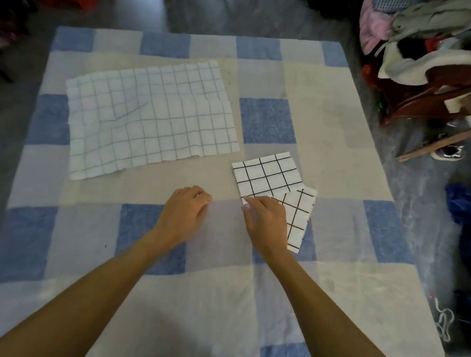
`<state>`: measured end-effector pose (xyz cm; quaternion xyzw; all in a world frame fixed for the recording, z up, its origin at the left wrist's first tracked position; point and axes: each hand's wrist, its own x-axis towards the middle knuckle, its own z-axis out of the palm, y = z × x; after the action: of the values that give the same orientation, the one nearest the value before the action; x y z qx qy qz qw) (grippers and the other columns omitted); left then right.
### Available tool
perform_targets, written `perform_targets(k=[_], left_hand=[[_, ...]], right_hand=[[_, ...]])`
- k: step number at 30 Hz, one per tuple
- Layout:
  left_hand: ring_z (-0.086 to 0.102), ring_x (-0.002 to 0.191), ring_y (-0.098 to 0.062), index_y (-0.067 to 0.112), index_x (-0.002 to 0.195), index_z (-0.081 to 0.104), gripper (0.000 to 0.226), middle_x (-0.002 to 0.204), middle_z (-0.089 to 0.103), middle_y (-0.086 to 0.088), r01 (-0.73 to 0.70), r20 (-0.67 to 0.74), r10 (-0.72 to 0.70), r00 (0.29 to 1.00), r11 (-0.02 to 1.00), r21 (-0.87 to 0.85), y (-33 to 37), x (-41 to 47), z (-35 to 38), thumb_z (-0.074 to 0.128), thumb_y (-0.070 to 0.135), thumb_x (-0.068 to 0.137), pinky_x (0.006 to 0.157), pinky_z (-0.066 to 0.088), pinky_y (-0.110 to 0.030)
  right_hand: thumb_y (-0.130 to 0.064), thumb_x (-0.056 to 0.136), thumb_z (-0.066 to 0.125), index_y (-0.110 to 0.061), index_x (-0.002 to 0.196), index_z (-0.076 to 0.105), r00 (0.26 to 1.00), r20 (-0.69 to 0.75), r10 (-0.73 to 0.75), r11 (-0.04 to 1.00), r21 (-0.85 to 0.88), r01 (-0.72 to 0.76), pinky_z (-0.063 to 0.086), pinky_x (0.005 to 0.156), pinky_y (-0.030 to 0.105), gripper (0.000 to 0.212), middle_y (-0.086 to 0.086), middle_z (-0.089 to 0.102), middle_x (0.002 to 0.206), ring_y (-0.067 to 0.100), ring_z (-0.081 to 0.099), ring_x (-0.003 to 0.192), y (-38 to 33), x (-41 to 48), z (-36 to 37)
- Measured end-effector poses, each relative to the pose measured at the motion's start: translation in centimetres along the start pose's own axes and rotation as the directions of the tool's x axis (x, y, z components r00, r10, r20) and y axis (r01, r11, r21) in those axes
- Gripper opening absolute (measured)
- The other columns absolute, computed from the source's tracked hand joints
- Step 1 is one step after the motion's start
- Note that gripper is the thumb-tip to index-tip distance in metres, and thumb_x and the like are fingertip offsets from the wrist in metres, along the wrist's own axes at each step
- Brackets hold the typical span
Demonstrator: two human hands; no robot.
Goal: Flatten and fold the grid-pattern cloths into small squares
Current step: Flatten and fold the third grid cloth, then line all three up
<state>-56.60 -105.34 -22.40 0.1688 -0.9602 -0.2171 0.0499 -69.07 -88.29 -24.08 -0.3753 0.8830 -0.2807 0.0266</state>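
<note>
Grid-pattern cloth [151,118], a large one with pale blue lines, is lying unfolded in the upper left of the frame on a blue and cream checked blanket [334,124]. It is showing creases, so it likely needs flattening before any fold.

Below it, near the centre, the left hand [186,212] is resting on the blanket with fingers loosely curled, holding nothing. It seems to be waiting between steps.

Just to its right, the right hand [266,221] is lying with fingers apart and fairly straight. Its palm is covering part of the lower folded square [298,213], and its fingertips are touching the near corner of the upper folded square [267,174]. Both squares have black lines and are overlapping at one corner. The hand appears to be setting them aside as finished work.

In the upper right, a heap of clothes [432,33] is sitting beyond the blanket's edge.
</note>
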Motion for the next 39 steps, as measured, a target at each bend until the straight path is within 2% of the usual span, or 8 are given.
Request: perform_targets(k=[7, 11, 15, 23, 28, 31, 33, 39], left_hand=[[0.061, 0.082, -0.033, 0.005, 0.100, 0.068, 0.015, 0.098, 0.066, -0.013, 0.165, -0.177, -0.164, 0.970, 0.986, -0.011, -1.3, -2.8, -4.2, 0.061, 0.010, 0.087, 0.076, 0.047, -0.042], [0.058, 0.090, -0.030, 0.007, 0.100, 0.067, 0.019, 0.105, 0.063, -0.011, 0.272, -0.166, -0.268, 0.949, 0.962, 0.000, -2.3, -2.9, -6.0, 0.054, 0.020, 0.094, 0.084, 0.041, -0.040], [0.055, 0.102, -0.027, 0.010, 0.116, 0.062, 0.029, 0.117, 0.060, -0.008, 0.300, -0.155, -0.295, 0.943, 0.954, 0.012, -2.8, -1.3, -6.5, 0.049, 0.026, 0.096, 0.093, 0.039, -0.038], [0.057, 0.095, -0.028, 0.009, 0.119, 0.061, 0.029, 0.111, 0.062, -0.012, 0.234, -0.074, -0.226, 0.971, 0.961, 0.145, -3.4, 7.1, -2.5, 0.054, 0.019, 0.094, 0.086, 0.039, -0.037], [0.051, 0.111, -0.030, 0.007, 0.126, 0.055, 0.041, 0.123, 0.056, -0.015, 0.217, 0.010, -0.224, 0.975, 0.954, 0.205, -3.0, 12.9, 0.6, 0.057, 0.029, 0.091, 0.094, 0.037, -0.040], [0.045, 0.119, -0.029, 0.009, 0.128, 0.050, 0.043, 0.129, 0.051, -0.014, 0.182, 0.035, -0.196, 0.980, 0.954, 0.237, -2.6, 15.8, 2.3, 0.053, 0.031, 0.092, 0.097, 0.033, -0.040], [0.046, 0.116, -0.027, 0.011, 0.123, 0.052, 0.038, 0.125, 0.053, -0.011, 0.174, 0.053, -0.193, 0.980, 0.950, 0.258, -2.4, 17.5, 3.2, 0.053, 0.031, 0.090, 0.096, 0.033, -0.038], [0.055, 0.080, -0.027, 0.011, 0.077, 0.061, 0.008, 0.081, 0.060, -0.008, 0.136, 0.045, -0.158, 0.986, 0.939, 0.314, -2.2, 19.6, 4.6, 0.068, 0.016, 0.075, 0.072, 0.042, -0.039]], right_hand=[[-0.030, 0.088, 0.065, -0.016, 0.114, 0.067, 0.993, 0.078, -0.088, 0.996, 0.013, 0.087, 0.045, 0.092, 0.046, 0.029, 0.011, 0.064, 0.116, 0.031, 0.057, 0.109, -6.7, 1.6, 0.9], [-0.040, 0.091, 0.060, -0.016, 0.132, 0.054, 0.974, 0.210, -0.084, 0.990, -0.097, 0.107, 0.025, 0.109, 0.050, 0.048, 0.018, 0.040, 0.146, 0.036, 0.026, 0.140, -8.2, 2.9, 1.9], [-0.046, 0.094, 0.052, -0.019, 0.141, 0.043, 0.960, 0.274, -0.060, 0.984, -0.147, 0.104, 0.012, 0.114, 0.046, 0.055, 0.016, 0.023, 0.155, 0.031, 0.009, 0.146, -8.3, 5.6, 2.7], [-0.044, 0.092, 0.056, -0.018, 0.136, 0.049, 0.972, 0.225, -0.068, 0.975, -0.193, 0.113, 0.016, 0.113, 0.050, 0.052, 0.016, 0.031, 0.152, 0.033, 0.018, 0.144, -4.3, 11.2, 4.5], [-0.040, 0.086, 0.067, -0.018, 0.126, 0.058, 0.982, 0.187, -0.006, 0.981, -0.190, 0.042, 0.028, 0.108, 0.053, 0.047, 0.019, 0.043, 0.143, 0.037, 0.033, 0.137, -0.7, 13.1, 5.9], [-0.036, 0.085, 0.068, -0.019, 0.127, 0.057, 0.983, 0.181, 0.027, 0.987, -0.162, 0.003, 0.025, 0.109, 0.051, 0.047, 0.018, 0.041, 0.146, 0.036, 0.030, 0.139, 1.1, 13.6, 6.5], [-0.034, 0.085, 0.068, -0.019, 0.127, 0.057, 0.984, 0.171, 0.040, 0.988, -0.154, -0.014, 0.024, 0.110, 0.050, 0.046, 0.019, 0.039, 0.147, 0.035, 0.029, 0.140, 2.0, 13.9, 6.5], [-0.035, 0.087, 0.064, -0.018, 0.128, 0.055, 0.988, 0.146, 0.055, 0.989, -0.142, -0.034, 0.020, 0.112, 0.048, 0.045, 0.017, 0.035, 0.149, 0.034, 0.025, 0.141, 3.2, 14.4, 6.3]])
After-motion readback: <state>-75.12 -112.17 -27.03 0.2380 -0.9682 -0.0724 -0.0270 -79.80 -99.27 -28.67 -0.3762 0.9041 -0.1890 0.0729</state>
